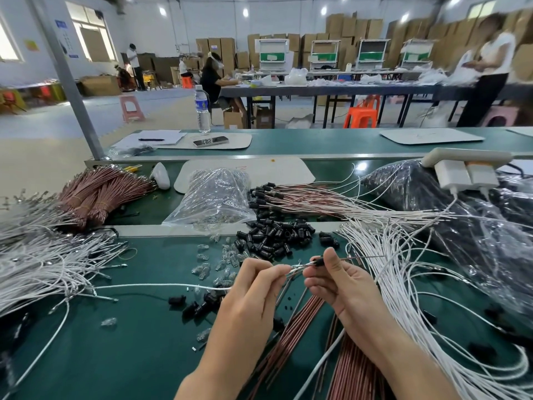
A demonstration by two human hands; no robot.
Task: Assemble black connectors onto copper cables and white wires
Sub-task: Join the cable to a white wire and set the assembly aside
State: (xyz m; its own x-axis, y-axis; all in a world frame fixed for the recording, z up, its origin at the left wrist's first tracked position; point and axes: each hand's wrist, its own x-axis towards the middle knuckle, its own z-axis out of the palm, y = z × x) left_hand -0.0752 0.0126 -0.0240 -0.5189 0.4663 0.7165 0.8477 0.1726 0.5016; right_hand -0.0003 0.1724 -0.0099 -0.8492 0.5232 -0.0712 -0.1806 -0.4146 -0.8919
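Note:
My left hand [253, 287] pinches the metal-tipped end of a white wire [161, 286] that trails left across the green mat. My right hand [337, 281] pinches a small black connector [318, 261] just right of that tip, and a thin cable end sticks out past it to the right. Loose black connectors [274, 236] lie heaped just beyond my hands. Copper cables [302, 327] lie under my wrists. White wires [398, 269] fan out on the right.
Bundled copper cables [95, 192] and white wires [37, 261] lie on the left. A clear bag [213, 197] sits mid-table, with finished cables [311, 197] beside it. Dark bags [432, 197] and a white power strip [467, 168] are right. Small clear bulbs [207, 267] are scattered.

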